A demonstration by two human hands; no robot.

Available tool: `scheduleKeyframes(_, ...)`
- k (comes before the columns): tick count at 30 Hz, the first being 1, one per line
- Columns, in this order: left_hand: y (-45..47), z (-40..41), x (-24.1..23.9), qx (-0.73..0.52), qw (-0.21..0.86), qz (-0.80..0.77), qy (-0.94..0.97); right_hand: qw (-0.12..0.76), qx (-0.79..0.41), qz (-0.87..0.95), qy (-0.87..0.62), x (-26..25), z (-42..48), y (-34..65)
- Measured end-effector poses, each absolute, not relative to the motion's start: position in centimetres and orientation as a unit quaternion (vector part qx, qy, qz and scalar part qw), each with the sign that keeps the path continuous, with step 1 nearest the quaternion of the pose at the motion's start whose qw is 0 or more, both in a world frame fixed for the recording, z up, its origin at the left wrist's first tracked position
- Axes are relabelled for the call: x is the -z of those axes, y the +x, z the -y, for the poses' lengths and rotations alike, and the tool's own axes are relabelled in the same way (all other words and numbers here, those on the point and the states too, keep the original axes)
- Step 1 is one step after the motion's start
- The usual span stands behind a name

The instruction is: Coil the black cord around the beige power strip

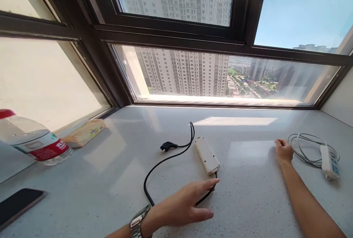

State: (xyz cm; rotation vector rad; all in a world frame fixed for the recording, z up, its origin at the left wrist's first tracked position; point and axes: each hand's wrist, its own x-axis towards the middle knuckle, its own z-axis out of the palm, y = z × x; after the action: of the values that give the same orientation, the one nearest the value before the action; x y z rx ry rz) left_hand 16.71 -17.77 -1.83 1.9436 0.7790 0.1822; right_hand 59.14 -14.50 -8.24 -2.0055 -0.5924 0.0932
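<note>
Head view: left hand (187,203) open, fingers spread and low over the speckled white stone sill (248,194), silver metal wristwatch (137,225) at the wrist. Grips nothing; index fingertip just short of the near end of the cream rectangular plastic power strip (207,156), palm lying over the thin black cable (154,166) that leaves that end (touching or only hovering, cannot tell). Loops left from there and back up to a black plug (166,146), lying loose on the sill, plugged into nothing.

Right hand (283,151) loosely curled, knuckles on the sill, holding nothing visible, just beside the coiled white cable (303,149) of a white power strip with blue sockets (329,161).

Judged from the lie of things: nothing lifted, nothing connected, both strips flat on the stone.

Further out, at far left: clear plastic bottle with red cap and label (35,142), yellowish soft packet (85,132), dark phone (16,205) face up.
</note>
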Motion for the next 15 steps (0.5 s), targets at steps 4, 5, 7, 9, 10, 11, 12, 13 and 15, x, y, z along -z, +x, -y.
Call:
scheduleKeyframes(4, 12.9, 14.9, 1.6, -0.227, 0.279, -0.454, 0.815, 0.498, -0.04, 0.246, -0.83, 8.2, 14.4, 59.1)
scheduleKeyframes(5, 11.7, 13.6, 1.5, -0.252, 0.227, -0.493, 0.802, 0.498, -0.041, 0.246, -0.831, 8.2, 14.4, 59.1)
scheduleKeyframes(7, 9.3, 10.8, 1.5, -0.236, 0.143, -0.582, 0.765, 0.498, -0.043, 0.245, -0.83, 8.2, 14.4, 59.1)
scheduleKeyframes(9, 7.9, 8.6, 1.9, -0.209, 0.1, -0.638, 0.735, 0.498, -0.046, 0.246, -0.83, 8.2, 14.5, 59.1)
scheduleKeyframes(10, 7.6, 7.7, 2.2, -0.187, 0.09, -0.649, 0.732, 0.498, -0.048, 0.247, -0.83, 8.1, 14.5, 59.0)
scheduleKeyframes(11, 7.6, 7.0, 2.5, -0.165, 0.087, -0.65, 0.737, 0.498, -0.05, 0.247, -0.829, 8.1, 14.5, 59.0)
scheduleKeyframes(12, 7.8, 6.4, 2.8, -0.142, 0.087, -0.643, 0.747, 0.499, -0.052, 0.247, -0.829, 8.1, 14.5, 59.0)
scheduleKeyframes(13, 8.0, 5.8, 3.0, -0.123, 0.09, -0.633, 0.759, 0.499, -0.054, 0.247, -0.829, 8.1, 14.5, 59.0)
scheduleKeyframes(15, 8.4, 4.7, 3.1, -0.105, 0.11, -0.608, 0.779, 0.501, -0.056, 0.246, -0.828, 8.0, 14.6, 58.9)
